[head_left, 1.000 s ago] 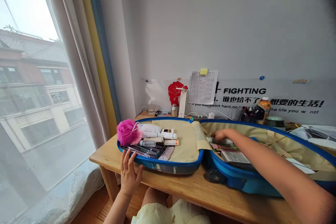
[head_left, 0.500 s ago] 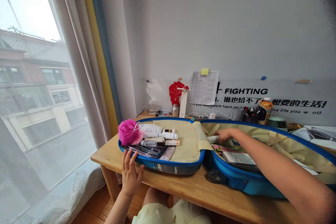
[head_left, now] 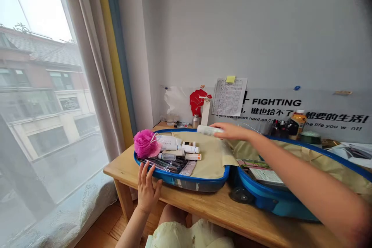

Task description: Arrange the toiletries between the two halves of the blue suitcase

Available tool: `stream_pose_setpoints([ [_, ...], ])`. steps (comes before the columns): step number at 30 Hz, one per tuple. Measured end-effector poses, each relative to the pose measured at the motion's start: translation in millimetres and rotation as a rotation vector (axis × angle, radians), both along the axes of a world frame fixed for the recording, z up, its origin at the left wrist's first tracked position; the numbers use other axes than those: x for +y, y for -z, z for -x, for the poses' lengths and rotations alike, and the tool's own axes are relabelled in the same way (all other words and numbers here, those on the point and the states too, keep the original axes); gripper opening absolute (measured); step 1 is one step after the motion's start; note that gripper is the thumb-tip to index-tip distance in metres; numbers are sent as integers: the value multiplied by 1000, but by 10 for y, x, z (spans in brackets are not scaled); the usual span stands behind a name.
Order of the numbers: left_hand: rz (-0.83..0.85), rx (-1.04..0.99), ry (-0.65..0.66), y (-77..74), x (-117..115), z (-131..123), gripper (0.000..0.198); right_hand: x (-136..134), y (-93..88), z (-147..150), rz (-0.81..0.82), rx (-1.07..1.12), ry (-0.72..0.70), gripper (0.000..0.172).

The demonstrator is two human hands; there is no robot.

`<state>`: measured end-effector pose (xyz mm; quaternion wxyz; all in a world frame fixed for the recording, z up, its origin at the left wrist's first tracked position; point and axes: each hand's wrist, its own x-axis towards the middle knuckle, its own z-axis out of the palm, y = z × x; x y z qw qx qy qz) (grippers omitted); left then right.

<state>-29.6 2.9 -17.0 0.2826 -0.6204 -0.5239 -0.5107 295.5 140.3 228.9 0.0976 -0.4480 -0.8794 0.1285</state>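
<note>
My right hand grips one end of a white cylindrical bottle, slightly blurred, above the left half of an open blue suitcase. Fingers apart, my left hand rests against that half's front rim. Inside it, at the left, lie a pink bath puff, a white tube, a small clear bottle, an orange-striped white box and several pens in a clear pouch. The suitcase's right half holds a booklet or flat box, partly hidden by my right forearm.
The suitcase lies on a wooden table. Behind it stand a silver bottle, a white upright stand, an orange-labelled bottle and a green jar. A curtained window is on the left.
My right hand has lifted the white bottle out of the right half and carried it left over the left half. My left hand stays at the rim. The view has shifted slightly.
</note>
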Motion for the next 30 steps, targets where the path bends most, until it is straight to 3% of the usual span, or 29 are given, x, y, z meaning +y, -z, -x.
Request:
stream_pose_setpoints([
  [6,18,-19,-2,33,10,4,54,-144,425,952,-17,16,-154,51],
  [13,-6,6,1,19,17,-1,54,-126,639,1586,-9,-26,-220,56],
  [19,-4,8,-3,31,20,5,54,-386,767,1739,8,-39,-303,61],
  [25,-11,6,-1,35,22,7,54,-569,930,1743,-26,-12,-250,59],
  [28,-2,6,4,21,12,8,54,-588,897,1724,-26,15,-232,57],
  [30,-2,5,7,5,3,6,54,-520,776,1642,-24,43,-208,53],
])
